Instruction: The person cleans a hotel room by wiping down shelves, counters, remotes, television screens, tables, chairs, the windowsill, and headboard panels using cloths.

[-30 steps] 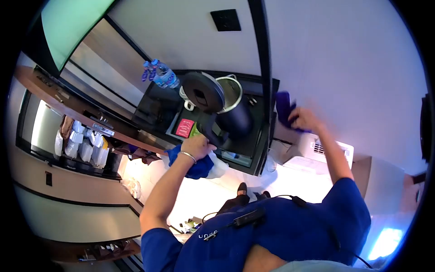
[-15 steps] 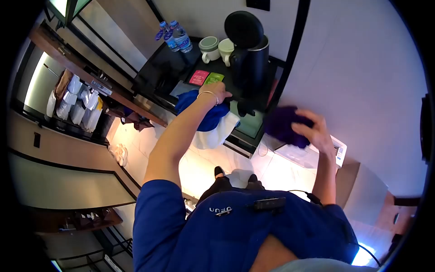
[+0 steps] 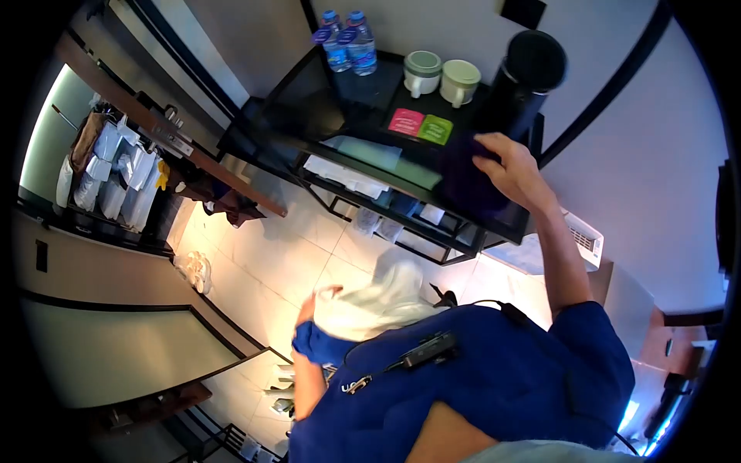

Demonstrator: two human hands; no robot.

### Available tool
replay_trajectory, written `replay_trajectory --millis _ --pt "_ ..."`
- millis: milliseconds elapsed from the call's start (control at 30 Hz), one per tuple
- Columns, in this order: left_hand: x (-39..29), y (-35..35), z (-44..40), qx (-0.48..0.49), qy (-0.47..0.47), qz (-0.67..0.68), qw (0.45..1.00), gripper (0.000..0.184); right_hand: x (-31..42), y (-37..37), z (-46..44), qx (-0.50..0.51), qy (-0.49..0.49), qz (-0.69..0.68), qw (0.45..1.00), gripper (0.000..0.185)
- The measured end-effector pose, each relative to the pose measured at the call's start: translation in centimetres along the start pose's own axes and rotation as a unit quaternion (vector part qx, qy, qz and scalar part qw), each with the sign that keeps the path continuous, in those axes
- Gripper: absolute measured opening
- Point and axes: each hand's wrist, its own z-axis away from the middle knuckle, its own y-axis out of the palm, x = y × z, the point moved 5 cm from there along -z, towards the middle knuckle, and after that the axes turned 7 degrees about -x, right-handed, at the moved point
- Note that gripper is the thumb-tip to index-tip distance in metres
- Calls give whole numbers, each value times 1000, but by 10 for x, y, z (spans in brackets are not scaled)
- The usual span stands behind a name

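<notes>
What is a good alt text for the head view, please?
A person's right hand holds a purple cloth at a black table near a kettle; the left hand holds white and blue cloth. Two cups, two bottles and two packets are on the table.

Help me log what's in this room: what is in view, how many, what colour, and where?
Bottles: two, clear, blue caps, table's back left
Mugs: two, pale green and white, table's back
Kettle: one, black, table's right end
Packets: two, pink and green, before the mugs
Table: one, black, by the wall
Socket plate: one, black, wall
White packs: several, closet at left
Shoes: white pair, floor at left
White unit: one, right of the table
Purple cloth: one, under the right hand
White cloth: one, at the left hand
Blue cloth: one, left wrist
Shirt: one, blue, worn
Hands: two, left at the cloths, right on the purple cloth
</notes>
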Motion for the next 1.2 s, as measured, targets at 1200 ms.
replay_trajectory --millis 1200 --pt "-218 -280 -112 -103 81 54 990 45 55 149 -150 112 157 27 981 55"
